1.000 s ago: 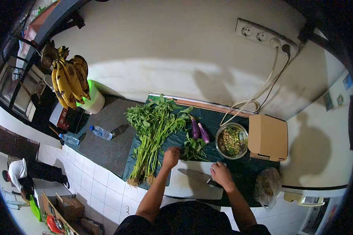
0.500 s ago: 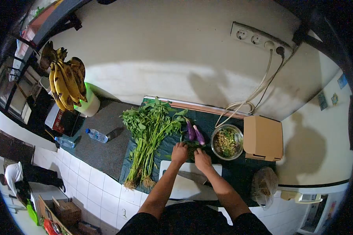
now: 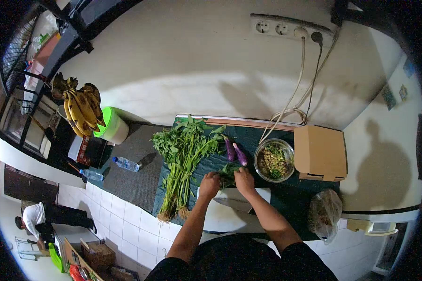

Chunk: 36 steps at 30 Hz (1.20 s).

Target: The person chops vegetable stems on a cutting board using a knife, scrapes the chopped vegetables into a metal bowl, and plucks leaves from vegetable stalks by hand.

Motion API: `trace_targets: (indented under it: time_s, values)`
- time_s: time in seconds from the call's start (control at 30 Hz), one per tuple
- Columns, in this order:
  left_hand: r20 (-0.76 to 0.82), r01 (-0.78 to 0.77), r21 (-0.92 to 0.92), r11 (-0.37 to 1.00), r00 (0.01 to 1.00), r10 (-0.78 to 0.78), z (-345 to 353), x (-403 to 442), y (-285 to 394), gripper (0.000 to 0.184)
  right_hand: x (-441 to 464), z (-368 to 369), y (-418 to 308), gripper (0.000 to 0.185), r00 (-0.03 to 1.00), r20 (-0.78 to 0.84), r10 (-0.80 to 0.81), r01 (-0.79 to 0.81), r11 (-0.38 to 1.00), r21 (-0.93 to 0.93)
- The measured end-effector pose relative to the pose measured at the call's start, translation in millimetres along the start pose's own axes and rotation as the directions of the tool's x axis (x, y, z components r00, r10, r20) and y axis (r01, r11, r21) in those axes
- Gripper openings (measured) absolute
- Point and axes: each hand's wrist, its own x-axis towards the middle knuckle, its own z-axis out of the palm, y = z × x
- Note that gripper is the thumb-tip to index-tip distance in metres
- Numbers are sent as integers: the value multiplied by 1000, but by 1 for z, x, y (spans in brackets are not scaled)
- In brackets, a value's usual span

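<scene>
A small bunch of leafy greens lies between my hands, just beyond the far edge of a white cutting board. My left hand has its fingers closed at the left end of these greens. Curled over their right side is my right hand. A knife appears to lie on the board between my forearms. Two purple eggplants rest behind the greens. To the right stands a glass bowl of chopped vegetables. A large rooted bunch of leafy stems lies left of my left hand.
A cardboard box and a clear plastic bag sit at the right. Water bottles, a green-rimmed bucket and hanging bananas are at the left. Cables hang behind. Another person bends at the far left.
My hands have moved slightly apart, and more of the greens shows between them. The whole view has shifted a little. The other person stays bent over.
</scene>
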Motion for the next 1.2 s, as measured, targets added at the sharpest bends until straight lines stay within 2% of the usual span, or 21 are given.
trace_targets:
  time_s: [0.03, 0.07, 0.1, 0.13, 0.2, 0.37, 0.43, 0.57, 0.63, 0.67, 0.73, 0.77, 0.83, 0.87, 0.93, 0.97, 1.03, 1.07, 1.17, 1.2]
  values:
    - [-30, 36, -10, 999, 999, -37, -2, -5, 4, 26, -2, -4, 0, 19, 1000, 0, -2, 2, 1000, 4]
    - [-32, 40, -8, 999, 999, -40, -4, -10, 9, 26, -5, -10, 2, 16, 996, -70, -48, 48, 999, 4]
    - [16, 132, 5, 991, 991, -132, -13, -15, 20, 28, -6, -21, 1, 13, 986, -140, -94, 96, 995, 1]
    - [62, 223, 22, 975, 973, -224, -14, -19, 24, 30, -6, -33, -2, 13, 985, -141, -100, 102, 995, 5]
    - [22, 214, 38, 976, 976, -215, -5, -28, 25, 33, -2, -58, -8, 12, 1000, -1, 4, -4, 945, 326]
    - [-33, 264, 69, 962, 964, -262, -6, -33, 38, 39, 2, -96, -13, 16, 999, -50, 2, 22, 881, 472]
    - [-103, 387, 86, 918, 920, -378, -8, -33, 41, 41, 4, -102, -8, 17, 998, -61, 10, 22, 862, 507]
    - [-109, 421, 63, 905, 904, -413, -21, -37, 50, 46, 4, -112, -2, 19, 987, -163, -13, 119, 741, 661]
    - [-220, 390, -135, 911, 884, -412, -28, -37, 57, 49, 2, -116, -1, 20, 991, -137, -9, 101, 724, 682]
    - [-222, 393, -134, 910, 883, -414, -31, -36, 60, 49, 2, -117, -1, 20, 991, -136, -12, 103, 723, 683]
    - [-336, 178, -343, 922, 893, -298, -49, -29, 73, 49, 2, -123, -3, 21, 988, -155, -1, 106, 738, 666]
    - [-340, 181, -345, 921, 890, -303, -60, -25, 83, 49, 1, -128, -4, 21, 988, -153, -8, 109, 739, 665]
    - [-356, 38, -361, 932, 918, -175, -92, -14, 111, 53, -2, -152, -12, 21, 987, -156, -49, 146, 692, 707]
    - [-360, 37, -363, 931, 916, -177, -103, -11, 121, 53, -5, -162, -14, 21, 986, -157, -53, 149, 694, 704]
    - [-406, -125, -415, 901, 912, -60, -115, -3, 134, 42, -11, -183, -15, 23, 997, -35, -71, 71, 616, 784]
    - [-409, -142, -414, 899, 911, -45, -117, -3, 134, 42, -15, -191, -14, 23, 997, -47, -62, 76, 621, 780]
    - [-321, -139, -312, 940, 946, 33, -127, -2, 131, 28, -27, -207, -9, 21, 998, -43, -54, 67, 590, 804]
    - [-328, -151, -349, 925, 944, 30, -132, -1, 136, 18, -34, -217, -6, 20, 999, 14, -35, 8, 559, 829]
    - [-64, -37, -577, 816, 998, 0, -154, -7, 145, 21, -58, -232, -4, 19, 997, -75, -20, 73, 551, 831]
    - [-62, -51, -581, 813, 998, 18, -159, -8, 153, 21, -68, -243, -7, 18, 999, -48, 2, 40, 531, 847]
